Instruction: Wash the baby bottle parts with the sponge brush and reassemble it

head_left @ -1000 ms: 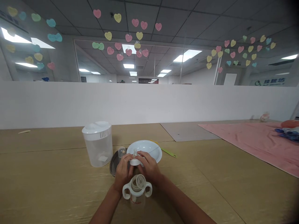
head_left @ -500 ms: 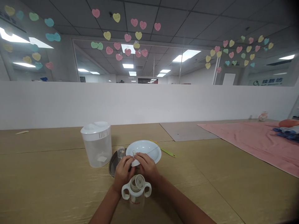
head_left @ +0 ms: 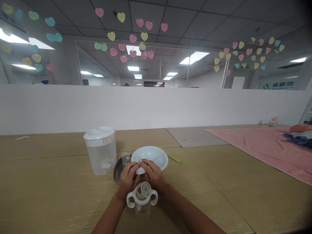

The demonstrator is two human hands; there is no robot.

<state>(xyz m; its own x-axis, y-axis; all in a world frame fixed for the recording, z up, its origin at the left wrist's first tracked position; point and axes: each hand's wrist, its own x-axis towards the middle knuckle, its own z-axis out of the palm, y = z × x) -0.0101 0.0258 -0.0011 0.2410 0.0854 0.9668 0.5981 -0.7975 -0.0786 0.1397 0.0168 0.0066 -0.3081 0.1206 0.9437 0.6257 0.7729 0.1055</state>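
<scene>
Between my two hands is a baby bottle nipple (head_left: 139,160), clear and pointing up, set in a white collar (head_left: 140,171). My left hand (head_left: 127,179) has its fingers closed on the collar's left side. On the other side, the fingers of my right hand (head_left: 154,174) grip it too. Just below my hands stands a clear baby bottle (head_left: 142,208) with two white side handles; a clear ring-shaped piece (head_left: 146,189) rests in its mouth. A small clear cap (head_left: 126,158) sits on a dark grey tray (head_left: 117,174), beyond my left hand.
Behind my right hand lies a white oval bowl (head_left: 159,159) with a thin stick across it. A yellow-green handled tool (head_left: 175,159) lies beside it. To the left stands a translucent lidded bucket (head_left: 101,154). A pink cloth (head_left: 258,146) covers the right, with a white wall behind.
Both hands stay on the nipple and collar in nearly the same place. The whole view has shifted very slightly.
</scene>
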